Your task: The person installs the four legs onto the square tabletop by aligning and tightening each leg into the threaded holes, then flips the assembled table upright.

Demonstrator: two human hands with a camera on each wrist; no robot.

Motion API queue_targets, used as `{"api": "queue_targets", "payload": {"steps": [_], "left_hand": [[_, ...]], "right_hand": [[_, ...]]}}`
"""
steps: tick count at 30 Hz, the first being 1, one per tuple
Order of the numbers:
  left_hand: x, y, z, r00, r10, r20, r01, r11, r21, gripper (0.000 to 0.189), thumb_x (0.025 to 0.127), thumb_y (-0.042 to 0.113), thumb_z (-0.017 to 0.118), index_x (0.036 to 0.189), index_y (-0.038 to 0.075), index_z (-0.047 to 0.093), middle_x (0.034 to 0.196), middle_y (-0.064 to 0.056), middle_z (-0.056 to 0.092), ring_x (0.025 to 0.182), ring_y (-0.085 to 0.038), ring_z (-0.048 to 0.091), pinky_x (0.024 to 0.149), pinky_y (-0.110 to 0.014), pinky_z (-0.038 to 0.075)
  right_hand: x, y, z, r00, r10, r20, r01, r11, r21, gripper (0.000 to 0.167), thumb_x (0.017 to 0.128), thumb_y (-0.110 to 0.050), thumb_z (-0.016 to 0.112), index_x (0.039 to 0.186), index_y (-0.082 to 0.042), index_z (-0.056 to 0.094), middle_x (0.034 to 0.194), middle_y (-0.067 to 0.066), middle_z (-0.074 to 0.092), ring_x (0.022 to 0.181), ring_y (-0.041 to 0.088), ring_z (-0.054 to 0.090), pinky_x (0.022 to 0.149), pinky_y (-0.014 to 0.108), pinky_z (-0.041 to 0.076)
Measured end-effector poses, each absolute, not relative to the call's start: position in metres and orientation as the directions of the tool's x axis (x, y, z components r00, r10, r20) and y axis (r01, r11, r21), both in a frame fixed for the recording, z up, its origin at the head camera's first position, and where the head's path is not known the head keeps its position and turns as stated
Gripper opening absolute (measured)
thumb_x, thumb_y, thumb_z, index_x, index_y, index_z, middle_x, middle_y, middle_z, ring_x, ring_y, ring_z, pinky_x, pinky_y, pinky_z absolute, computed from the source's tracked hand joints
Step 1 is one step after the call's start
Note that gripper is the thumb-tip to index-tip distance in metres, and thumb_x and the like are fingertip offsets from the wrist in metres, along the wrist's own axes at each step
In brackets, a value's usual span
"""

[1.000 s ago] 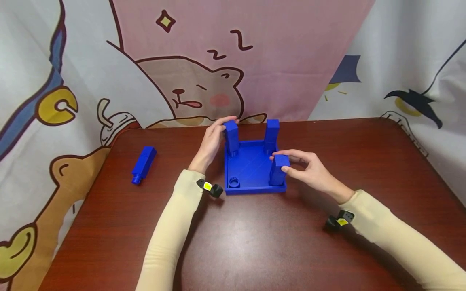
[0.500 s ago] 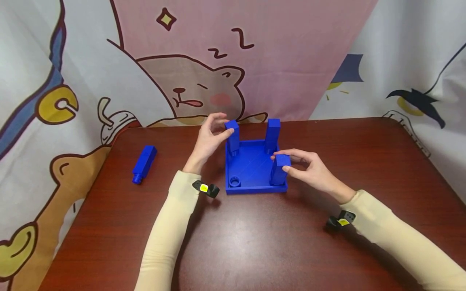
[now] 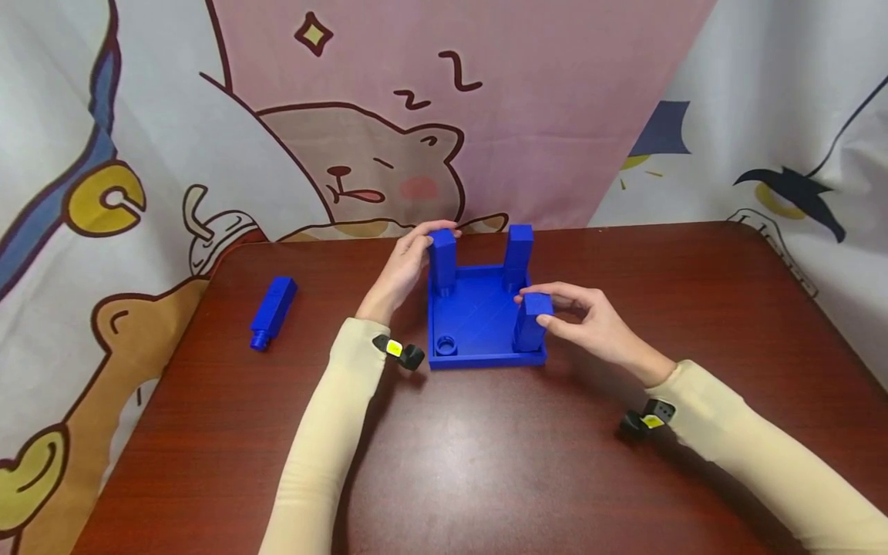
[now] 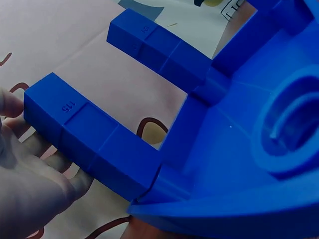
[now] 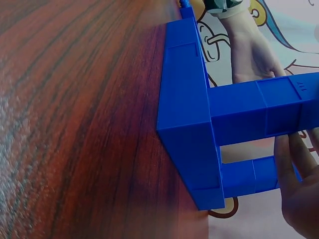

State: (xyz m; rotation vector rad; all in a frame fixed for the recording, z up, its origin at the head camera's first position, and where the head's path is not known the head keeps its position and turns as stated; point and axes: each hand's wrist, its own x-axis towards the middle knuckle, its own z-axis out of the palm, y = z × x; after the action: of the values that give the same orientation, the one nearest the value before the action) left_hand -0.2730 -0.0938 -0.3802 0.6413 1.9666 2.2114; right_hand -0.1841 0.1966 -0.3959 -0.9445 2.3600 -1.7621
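Blue tray (image 3: 486, 361) sits flat on the counter (image 3: 444, 447), with a vacant threaded socket (image 3: 446, 347) in its front-left corner. At the tray's back-left corner, the left hand (image 3: 398, 270) has its fingers bent round the upper part of the back-left post (image 3: 442, 262), thumb at the outer side. At the tray's front-right corner, the right hand (image 3: 588, 320) pinches the top of the front-right post (image 3: 533, 327) between thumb and fingers. The back-right post (image 3: 519, 254) stands in its own corner of the tray, untouched. Well to the left of the tray lies a loose post (image 3: 274, 308), threaded end toward the near side.

Trouble would most likely come from the joints. If the left hand turned the back-left post while it leaned, the thread could cross and leave it crooked over the tray; the left wrist view shows a thin dark line at its foot, and I cannot tell whether it is fully seated. Twisting might also swing the tray round on the smooth counter, should the right hand's hold slacken. Sideways force so high on either gripped post could lever against the tray's corner and strain the joint.
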Motion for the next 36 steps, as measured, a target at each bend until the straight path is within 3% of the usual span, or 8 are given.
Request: {"api": "queue_targets", "payload": {"steps": [6, 11, 16, 24, 28, 36], "left_hand": [[-0.278, -0.091, -0.384, -0.900, 0.370, 0.232, 0.193, -0.139, 0.971, 0.039, 0.101, 0.004, 0.029, 0.130, -0.010, 0.051, 0.127, -0.029, 0.055, 0.117, -0.029, 0.054, 0.099, -0.041, 0.041], [-0.273, -0.095, -0.384, -0.927, 0.294, 0.233, 0.201, -0.135, 0.970, 0.037, 0.100, 0.002, 0.033, 0.132, -0.007, 0.052, 0.128, -0.026, 0.056, 0.120, -0.033, 0.053, 0.100, -0.041, 0.041], [-0.267, -0.102, -0.380, -0.943, 0.179, 0.281, 0.273, -0.071, 0.959, 0.034, 0.097, -0.003, 0.046, 0.131, -0.006, 0.053, 0.127, -0.025, 0.057, 0.112, -0.025, 0.057, 0.098, -0.036, 0.042], [-0.256, -0.098, -0.371, -0.942, 0.112, 0.317, 0.326, 0.065, 0.943, 0.032, 0.089, -0.001, 0.064, 0.120, -0.007, 0.057, 0.117, -0.021, 0.060, 0.104, -0.031, 0.059, 0.088, -0.034, 0.047], [-0.256, -0.096, -0.373, -0.942, 0.127, 0.310, 0.321, 0.078, 0.944, 0.027, 0.090, 0.000, 0.064, 0.117, -0.005, 0.061, 0.115, -0.018, 0.062, 0.103, -0.027, 0.060, 0.085, -0.033, 0.049], [-0.263, -0.098, -0.380, -0.932, 0.215, 0.292, 0.291, -0.039, 0.956, 0.029, 0.099, -0.001, 0.048, 0.125, -0.005, 0.059, 0.126, -0.018, 0.059, 0.113, -0.022, 0.056, 0.097, -0.035, 0.042]], "right_hand": [[-0.183, 0.196, -0.396, -0.815, -0.489, 0.309, -0.438, 0.172, -0.883, 0.041, 0.090, 0.002, 0.063, 0.130, -0.005, 0.059, 0.122, 0.008, 0.065, 0.112, 0.021, 0.061, 0.091, 0.032, 0.049], [-0.183, 0.195, -0.397, -0.814, -0.491, 0.309, -0.435, 0.165, -0.885, 0.040, 0.090, 0.003, 0.063, 0.130, 0.000, 0.058, 0.122, 0.009, 0.065, 0.112, 0.020, 0.061, 0.090, 0.028, 0.048], [-0.183, 0.195, -0.397, -0.810, -0.493, 0.318, -0.440, 0.152, -0.885, 0.040, 0.090, 0.003, 0.063, 0.129, 0.000, 0.058, 0.122, 0.010, 0.065, 0.113, 0.020, 0.061, 0.091, 0.030, 0.049], [-0.183, 0.196, -0.397, -0.812, -0.490, 0.316, -0.440, 0.160, -0.883, 0.041, 0.090, 0.003, 0.063, 0.130, -0.004, 0.058, 0.123, 0.010, 0.064, 0.113, 0.019, 0.061, 0.091, 0.031, 0.049], [-0.183, 0.195, -0.397, -0.812, -0.490, 0.315, -0.441, 0.163, -0.883, 0.041, 0.090, 0.003, 0.063, 0.130, -0.003, 0.058, 0.123, 0.010, 0.064, 0.114, 0.019, 0.060, 0.091, 0.031, 0.049], [-0.182, 0.194, -0.396, -0.807, -0.489, 0.332, -0.454, 0.155, -0.877, 0.041, 0.090, 0.005, 0.063, 0.129, -0.003, 0.059, 0.121, 0.011, 0.065, 0.112, 0.021, 0.061, 0.090, 0.030, 0.049]]}}
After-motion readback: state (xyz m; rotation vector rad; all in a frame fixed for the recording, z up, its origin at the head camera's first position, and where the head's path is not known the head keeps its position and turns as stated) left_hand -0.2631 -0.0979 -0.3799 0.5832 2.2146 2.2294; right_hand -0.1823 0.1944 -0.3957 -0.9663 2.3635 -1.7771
